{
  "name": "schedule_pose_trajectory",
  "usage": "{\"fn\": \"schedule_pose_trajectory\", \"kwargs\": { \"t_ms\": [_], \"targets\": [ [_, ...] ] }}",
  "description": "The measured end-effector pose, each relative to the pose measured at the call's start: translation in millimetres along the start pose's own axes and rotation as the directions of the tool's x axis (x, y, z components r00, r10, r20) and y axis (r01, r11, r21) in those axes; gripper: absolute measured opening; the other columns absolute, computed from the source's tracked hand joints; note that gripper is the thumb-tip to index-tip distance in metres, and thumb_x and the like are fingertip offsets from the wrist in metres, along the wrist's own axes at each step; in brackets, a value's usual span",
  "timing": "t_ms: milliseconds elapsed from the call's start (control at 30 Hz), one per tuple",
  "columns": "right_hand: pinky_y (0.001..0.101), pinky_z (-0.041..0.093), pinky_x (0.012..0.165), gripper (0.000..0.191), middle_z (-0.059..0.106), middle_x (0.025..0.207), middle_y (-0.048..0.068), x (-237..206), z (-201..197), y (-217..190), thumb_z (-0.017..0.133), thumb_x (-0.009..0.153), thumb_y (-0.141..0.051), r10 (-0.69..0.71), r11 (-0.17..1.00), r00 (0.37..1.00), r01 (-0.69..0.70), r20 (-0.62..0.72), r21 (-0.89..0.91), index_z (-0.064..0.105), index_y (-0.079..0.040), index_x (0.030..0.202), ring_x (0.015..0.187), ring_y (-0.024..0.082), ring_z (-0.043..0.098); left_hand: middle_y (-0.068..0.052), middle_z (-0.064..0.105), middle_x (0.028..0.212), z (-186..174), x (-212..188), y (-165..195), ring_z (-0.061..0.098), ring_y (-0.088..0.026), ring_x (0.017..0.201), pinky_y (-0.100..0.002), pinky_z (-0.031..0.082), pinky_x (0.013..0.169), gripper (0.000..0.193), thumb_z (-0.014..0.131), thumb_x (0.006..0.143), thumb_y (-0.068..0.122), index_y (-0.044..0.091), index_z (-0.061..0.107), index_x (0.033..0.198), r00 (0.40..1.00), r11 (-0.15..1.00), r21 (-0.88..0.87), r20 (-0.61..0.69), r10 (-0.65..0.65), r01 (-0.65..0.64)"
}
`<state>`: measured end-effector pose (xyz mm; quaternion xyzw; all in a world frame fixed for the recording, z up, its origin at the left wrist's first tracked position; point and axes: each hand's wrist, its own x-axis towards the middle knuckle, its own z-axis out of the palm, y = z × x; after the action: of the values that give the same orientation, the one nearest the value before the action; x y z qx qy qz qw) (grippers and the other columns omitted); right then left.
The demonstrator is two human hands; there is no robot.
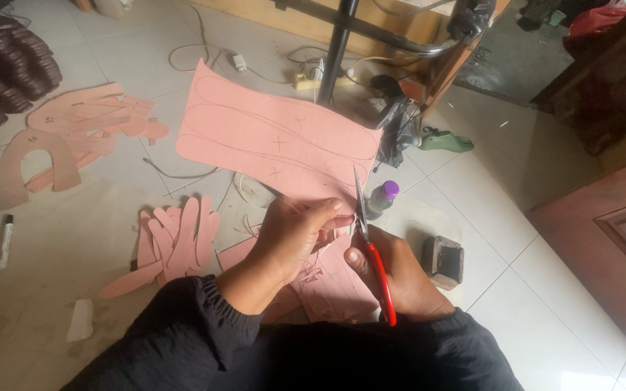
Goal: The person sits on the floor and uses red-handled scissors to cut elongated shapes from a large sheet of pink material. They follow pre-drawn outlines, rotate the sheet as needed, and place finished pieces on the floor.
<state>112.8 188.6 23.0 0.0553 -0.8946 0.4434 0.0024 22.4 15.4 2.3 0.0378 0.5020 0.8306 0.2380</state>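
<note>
Pink sheet material [277,137], marked with drawn curves and small crosses, lies across the tiled floor [530,311] and reaches from the far middle of the scene down to the person's hands. The left hand [291,239] is curled shut on the near edge of that sheet, thumb on top and fingers folded under, pinching it just left of the blades. The right hand [400,279] is wrapped around the red handles of a pair of scissors [368,242]; its thumb shows beside the handle, while the other fingers are tucked beneath and cannot be seen. The blades point away from the person, their tips lying over the sheet's near right edge, and how far apart they stand is hard to make out.

Black sleeves cover both wrists and fill the near edge of the view. Under the hands lie more pink offcuts [331,286], partly hidden by them. A fan of cut pink strips [175,242] sits just left of the left hand, and a further heap of pink shapes [81,123] lies well to the far left. A small bottle with a purple cap [382,199] stands just right of the scissor tips, and a dark block [443,261] lies near the right hand.
</note>
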Motion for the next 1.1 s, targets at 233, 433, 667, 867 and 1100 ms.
{"fn": "schedule_pose_trajectory", "kwargs": {
  "t_ms": [233, 433, 667, 867, 1100],
  "targets": [
    [0.0353, 0.045, 0.049, 0.061, 0.056, 0.055, 0.005, -0.4, 2.2, -1.7, 0.052, 0.091, -0.060, 0.273, 0.961, 0.962, -0.273, 0.001, 0.036, 0.061, 0.000, 0.082, 0.053, 0.014, 0.052, -0.007, 0.068, 0.067, -2.6, -2.0, 7.0, 0.054, -0.007, 0.056, -0.021, 0.044, 0.050, 0.024, 0.070, 0.090, 0.012, -0.010, 0.077, 0.092, 0.999, 0.990, 0.138, 0.023, 0.038, -0.041],
    [0.0355, 0.042, 0.047, 0.063, 0.051, 0.053, 0.005, -1.6, 3.2, -3.9, 0.052, 0.093, -0.059, 0.320, 0.947, 0.947, -0.320, -0.012, 0.023, 0.060, 0.001, 0.076, 0.051, 0.013, 0.048, -0.011, 0.076, 0.077, -0.1, -2.4, 12.9, 0.063, -0.007, 0.062, -0.020, 0.043, 0.050, 0.024, 0.070, 0.088, 0.013, -0.009, 0.077, 0.095, 1.000, 0.988, 0.153, 0.001, 0.012, -0.012],
    [0.0364, 0.040, 0.049, 0.057, 0.043, 0.054, 0.004, -2.3, -1.4, -1.9, 0.056, 0.095, -0.051, 0.193, 0.980, 0.981, -0.194, -0.026, -0.041, 0.057, 0.001, 0.072, 0.056, 0.012, 0.041, -0.015, 0.077, 0.083, -7.3, 0.4, 14.7, 0.075, -0.016, 0.078, -0.021, 0.050, 0.057, 0.026, 0.071, 0.089, 0.014, -0.011, 0.076, 0.094, 0.999, 0.986, 0.166, 0.046, -0.027, 0.019],
    [0.0375, 0.038, 0.049, 0.054, 0.041, 0.055, 0.004, -2.9, -3.1, -5.4, 0.060, 0.096, -0.046, 0.196, 0.980, 0.981, -0.195, 0.004, -0.046, 0.058, 0.002, 0.070, 0.058, 0.012, 0.038, -0.019, 0.077, 0.089, -11.9, 0.7, 15.7, 0.078, -0.023, 0.084, -0.027, 0.059, 0.068, 0.025, 0.069, 0.089, 0.013, -0.011, 0.074, 0.096, 0.996, 0.986, 0.156, 0.062, -0.063, 0.053],
    [0.0358, 0.040, 0.053, 0.052, 0.045, 0.059, 0.005, -5.2, -9.8, -8.0, 0.062, 0.093, -0.048, 0.169, 0.984, 0.984, -0.165, 0.056, -0.074, 0.061, 0.001, 0.075, 0.060, 0.012, 0.042, -0.018, 0.077, 0.090, -12.3, 1.0, 21.4, 0.077, -0.023, 0.082, -0.032, 0.063, 0.072, 0.024, 0.068, 0.088, 0.011, -0.010, 0.075, 0.096, 0.985, 0.987, 0.155, 0.159, -0.065, 0.040]
  ]
}}
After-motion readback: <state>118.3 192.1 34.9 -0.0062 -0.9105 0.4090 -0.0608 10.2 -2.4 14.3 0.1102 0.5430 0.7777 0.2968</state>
